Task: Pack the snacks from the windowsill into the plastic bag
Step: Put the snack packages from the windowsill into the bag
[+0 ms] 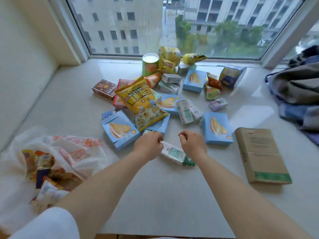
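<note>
- Head view: both bare forearms reach forward over the pale windowsill (172,195) toward a scatter of snacks.
- The left hand (148,144) has its fingers curled downward; its fingertips sit at the near edge of a small pale packet partly hidden beneath it, and whether they grip anything cannot be told.
- The right hand (192,143) hangs just beside it with fingers loosely curled, thumb and forefinger close together, holding nothing visible.
- Between and just below the two hands lies a white-and-green packet (176,155), flat on the sill, its near end passing under the right wrist.
- Just beyond the left hand stands a blue biscuit box (119,129), with a yellow chip bag (143,106) lying across further blue boxes behind it.
- To the right of the right hand, a second blue box (217,128) lies flat, and further right a brown cardboard box (260,156).
- Far beyond the hands, by the window glass, a green canister (150,65) stands upright among yellow wrappers.
- Well to the left of the left forearm, the white plastic bag (57,152) lies open with snacks already inside.
- Crumpled cloth (296,94) lies far right.
</note>
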Demonstrator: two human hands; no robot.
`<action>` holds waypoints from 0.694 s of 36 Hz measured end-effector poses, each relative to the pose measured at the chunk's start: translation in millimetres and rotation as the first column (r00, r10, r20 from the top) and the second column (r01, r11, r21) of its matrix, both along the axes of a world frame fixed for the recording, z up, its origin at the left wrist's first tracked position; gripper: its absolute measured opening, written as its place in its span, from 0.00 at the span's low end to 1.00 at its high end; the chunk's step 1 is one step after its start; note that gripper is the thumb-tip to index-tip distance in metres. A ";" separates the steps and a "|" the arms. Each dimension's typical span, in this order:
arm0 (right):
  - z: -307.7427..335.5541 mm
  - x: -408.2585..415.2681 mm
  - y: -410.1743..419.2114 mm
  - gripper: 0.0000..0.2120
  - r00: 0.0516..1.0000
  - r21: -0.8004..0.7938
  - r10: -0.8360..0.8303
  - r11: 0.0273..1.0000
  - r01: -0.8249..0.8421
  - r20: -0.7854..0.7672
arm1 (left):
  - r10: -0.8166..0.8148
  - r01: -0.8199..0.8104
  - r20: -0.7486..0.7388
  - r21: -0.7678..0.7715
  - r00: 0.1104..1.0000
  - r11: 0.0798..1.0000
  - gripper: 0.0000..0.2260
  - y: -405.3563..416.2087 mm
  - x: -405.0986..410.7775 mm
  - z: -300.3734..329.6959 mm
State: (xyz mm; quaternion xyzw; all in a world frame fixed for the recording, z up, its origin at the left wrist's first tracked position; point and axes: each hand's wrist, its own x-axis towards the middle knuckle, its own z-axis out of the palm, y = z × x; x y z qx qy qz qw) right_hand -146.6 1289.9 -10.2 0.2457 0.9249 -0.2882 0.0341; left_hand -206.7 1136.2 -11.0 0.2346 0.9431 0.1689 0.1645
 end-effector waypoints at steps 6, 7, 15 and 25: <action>1.3 1.3 97.2 0.11 0.999 -0.022 -0.035 0.999 0.036 0.039 | -0.015 0.016 0.039 -0.006 0.999 1.000 0.11 94.6 -1.6 0.6; 1.4 -0.7 109.3 0.11 0.998 -0.022 -0.026 0.999 0.027 0.052 | -0.015 0.016 0.040 -0.009 0.999 1.000 0.11 107.7 -4.3 1.1; -3.7 -39.4 179.9 0.12 0.996 -0.078 -0.035 0.996 0.042 0.087 | -0.023 0.024 0.009 -0.043 1.000 0.999 0.11 190.2 -46.9 10.0; -35.3 -124.1 266.9 0.11 0.996 0.010 -0.042 0.999 0.042 0.083 | -0.039 0.051 0.082 -0.153 0.996 0.987 0.13 262.0 -143.2 -15.5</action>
